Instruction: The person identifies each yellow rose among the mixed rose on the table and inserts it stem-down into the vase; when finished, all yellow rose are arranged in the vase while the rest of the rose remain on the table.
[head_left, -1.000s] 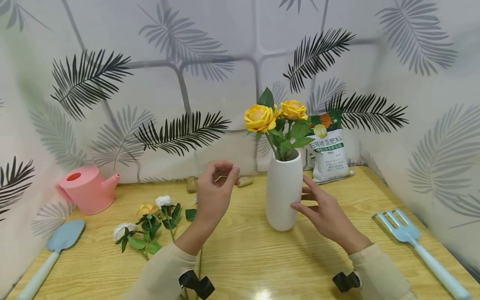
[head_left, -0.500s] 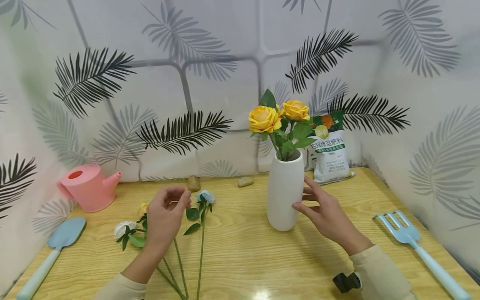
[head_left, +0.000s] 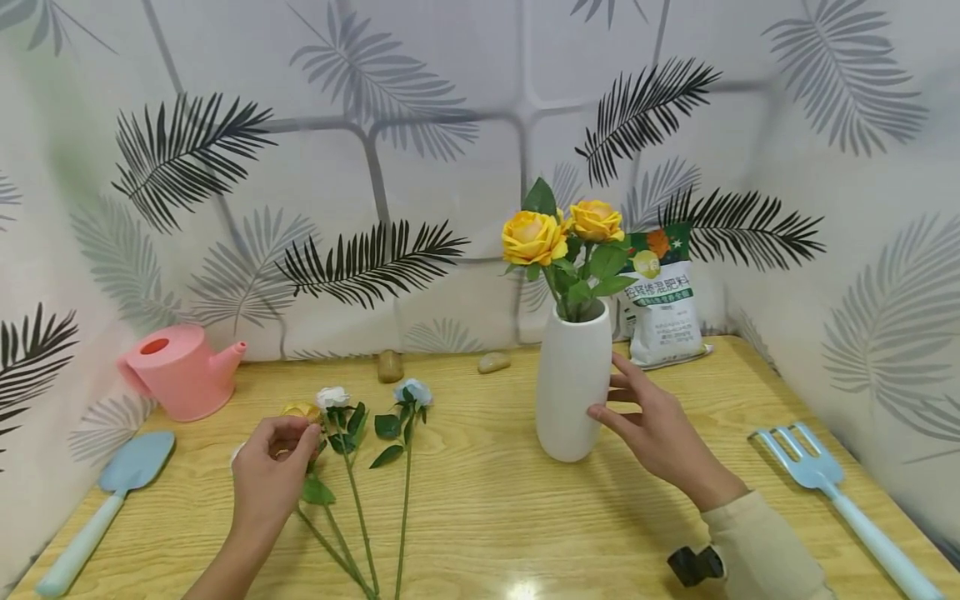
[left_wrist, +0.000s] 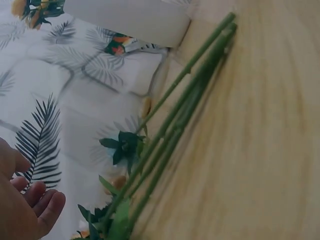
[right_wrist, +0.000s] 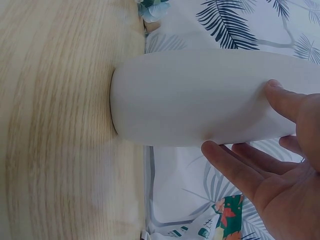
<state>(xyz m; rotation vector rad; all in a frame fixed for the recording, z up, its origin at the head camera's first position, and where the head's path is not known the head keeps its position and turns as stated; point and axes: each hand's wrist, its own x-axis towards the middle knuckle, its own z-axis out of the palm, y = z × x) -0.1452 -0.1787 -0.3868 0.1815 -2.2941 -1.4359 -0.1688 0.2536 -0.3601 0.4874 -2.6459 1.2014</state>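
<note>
The left hand [head_left: 270, 479] has moved leftward to four loose flowers [head_left: 332, 397], and only the left wrist view shows it empty, apart from their stems [left_wrist: 211, 60], while the right hand [head_left: 662, 439] grasps one vase [head_left: 570, 383], upright on the worktop [head_left: 487, 500].

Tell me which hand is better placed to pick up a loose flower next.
The left hand, most likely: it is close to the loose flowers and holds nothing, while the right hand is busy at the white vase, thumb and fingers against it.
</note>
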